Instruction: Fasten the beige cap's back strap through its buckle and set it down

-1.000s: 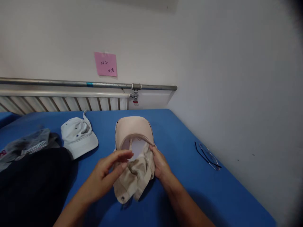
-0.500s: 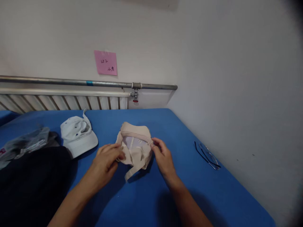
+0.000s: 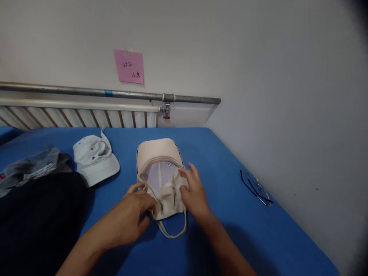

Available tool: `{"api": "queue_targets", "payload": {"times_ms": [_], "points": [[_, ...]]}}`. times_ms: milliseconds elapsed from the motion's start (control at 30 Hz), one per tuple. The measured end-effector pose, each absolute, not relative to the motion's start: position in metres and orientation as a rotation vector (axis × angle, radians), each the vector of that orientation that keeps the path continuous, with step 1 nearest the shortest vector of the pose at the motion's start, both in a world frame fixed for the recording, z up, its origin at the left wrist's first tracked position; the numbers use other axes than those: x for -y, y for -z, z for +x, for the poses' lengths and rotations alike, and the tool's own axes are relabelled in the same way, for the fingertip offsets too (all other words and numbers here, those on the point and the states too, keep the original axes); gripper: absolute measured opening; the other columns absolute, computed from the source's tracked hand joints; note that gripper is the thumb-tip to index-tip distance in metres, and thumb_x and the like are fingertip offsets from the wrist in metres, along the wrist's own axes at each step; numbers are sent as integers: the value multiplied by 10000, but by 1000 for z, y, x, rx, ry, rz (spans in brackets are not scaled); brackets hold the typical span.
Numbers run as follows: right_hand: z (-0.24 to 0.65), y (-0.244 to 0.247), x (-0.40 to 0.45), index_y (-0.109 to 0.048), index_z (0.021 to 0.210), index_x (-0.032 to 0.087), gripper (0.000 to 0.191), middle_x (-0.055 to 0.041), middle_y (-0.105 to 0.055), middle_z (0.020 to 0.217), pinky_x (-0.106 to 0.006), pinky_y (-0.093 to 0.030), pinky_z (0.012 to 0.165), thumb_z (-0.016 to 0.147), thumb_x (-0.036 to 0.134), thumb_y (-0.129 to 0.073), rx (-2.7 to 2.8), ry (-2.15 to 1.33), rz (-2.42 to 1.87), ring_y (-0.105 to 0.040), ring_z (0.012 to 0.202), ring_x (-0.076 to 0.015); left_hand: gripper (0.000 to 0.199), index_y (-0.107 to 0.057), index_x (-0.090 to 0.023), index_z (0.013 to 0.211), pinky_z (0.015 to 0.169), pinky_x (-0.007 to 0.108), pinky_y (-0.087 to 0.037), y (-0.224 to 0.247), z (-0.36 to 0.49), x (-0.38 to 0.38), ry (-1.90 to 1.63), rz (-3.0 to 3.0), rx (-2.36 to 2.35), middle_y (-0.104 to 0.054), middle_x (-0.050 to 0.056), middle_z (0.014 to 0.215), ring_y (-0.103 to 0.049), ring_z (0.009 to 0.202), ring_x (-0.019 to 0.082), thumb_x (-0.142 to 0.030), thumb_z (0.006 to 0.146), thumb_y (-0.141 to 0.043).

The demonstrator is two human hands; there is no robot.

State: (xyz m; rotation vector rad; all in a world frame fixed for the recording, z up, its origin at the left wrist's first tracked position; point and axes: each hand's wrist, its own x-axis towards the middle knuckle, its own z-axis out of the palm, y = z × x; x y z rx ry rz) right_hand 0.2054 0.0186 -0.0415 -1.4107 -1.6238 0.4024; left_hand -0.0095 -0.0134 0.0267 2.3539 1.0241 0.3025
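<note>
A beige cap [image 3: 160,150] lies on the blue surface with its brim pointing away and its inside facing up. Its back strap forms a loop at the near side. At the cap's left edge is my left hand [image 3: 132,214], its fingers bent over the fabric and the fingertips partly hidden. My right hand [image 3: 194,191] touches the right side of the cap, with its fingers and thumb apart.
A light blue cap [image 3: 96,174] lies to the left, beside grey caps [image 3: 43,163] and a dark cloth item [image 3: 40,214]. Glasses [image 3: 257,188] rest near the right wall. A radiator [image 3: 66,117] and pipes run behind.
The beige cap now lies flatter, with its brim extended away and its strap looped. My left hand has moved slightly down, and the fingers of my right hand have spread.
</note>
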Motion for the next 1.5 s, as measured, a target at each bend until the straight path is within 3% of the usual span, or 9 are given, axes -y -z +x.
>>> {"api": "queue_targets", "payload": {"times_ms": [100, 233, 400, 500, 800, 1000, 1167, 1333, 1500], "points": [[211, 41, -23, -635, 1009, 236, 476, -30, -671, 1040, -361, -450, 953, 638, 52, -400, 1532, -645, -1402, -617, 1032, -203, 87, -624, -229, 860, 995, 440, -386, -28, -16, 9, -685, 2098, -1260, -675, -5, 844, -637, 855, 210, -257, 816, -554], [213, 39, -21, -620, 891, 236, 359, 13, -665, 875, -290, -458, 767, 636, 108, -402, 1431, -749, -1467, -604, 793, -176, 349, -580, -207, 861, 809, 377, -478, -16, -28, -9, -1310, 1440, -1823, -647, 40, 859, -633, 872, 256, -527, 751, -662], [213, 39, -19, -580, 746, 225, 235, 35, -570, 681, -250, -371, 619, 635, 144, -390, 1479, -778, -1465, -496, 617, -148, 798, -475, -148, 1323, 947, 402, -454, 11, -26, -31, -1175, 1083, -1571, -572, 180, 1333, -581, 1162, 305, -490, 667, -774], [213, 35, -18, -563, 697, 218, 210, 11, -615, 786, -254, -373, 669, 624, 144, -380, 1490, -813, -1389, -526, 704, -152, 742, -493, -152, 1333, 941, 366, -458, 22, -19, -35, -1105, 910, -1373, -580, 177, 1353, -590, 1168, 289, -444, 707, -768], [217, 18, -15, -515, 624, 217, 128, 23, -540, 701, -243, -354, 615, 589, 148, -413, 1401, -1014, -1222, -462, 633, -137, 356, -671, -139, 915, 625, 265, -458, 23, -21, -33, -1012, 756, -1156, -670, 15, 764, -604, 664, 167, -167, 562, -704], [220, 26, -18, -557, 692, 229, 168, 11, -543, 692, -305, -421, 709, 653, 129, -428, 1493, -743, -1392, -516, 690, -177, 311, -603, -178, 921, 637, 256, -451, 7, -12, -22, -1056, 827, -1188, -625, -15, 793, -594, 716, 154, -145, 616, -654], [216, 21, -15, -669, 896, 232, 210, -97, -608, 1235, -468, -347, 1021, 747, 178, -531, 1535, -324, -1382, -512, 1171, -281, 396, -596, -163, 1050, 681, 276, -482, 3, -8, -20, -1026, 840, -1213, -645, 19, 869, -617, 792, 172, -180, 659, -658], [230, 20, -24, -648, 942, 224, 209, -87, -662, 1125, -397, -468, 888, 809, 330, -525, 1003, -759, -1273, -605, 1063, -244, 282, -640, -148, 920, 621, 236, -467, 3, -14, -20, -1024, 859, -1230, -659, 6, 788, -603, 680, 136, -163, 639, -660], [246, 28, -33, -602, 1137, 239, 447, -96, -609, 1261, -414, -465, 890, 693, 229, -552, 948, -781, -1270, -589, 1108, -246, 271, -664, -165, 861, 492, 212, -426, -5, -29, -17, -891, 780, -1147, -648, -21, 655, -577, 536, 126, -156, 591, -655]]}}
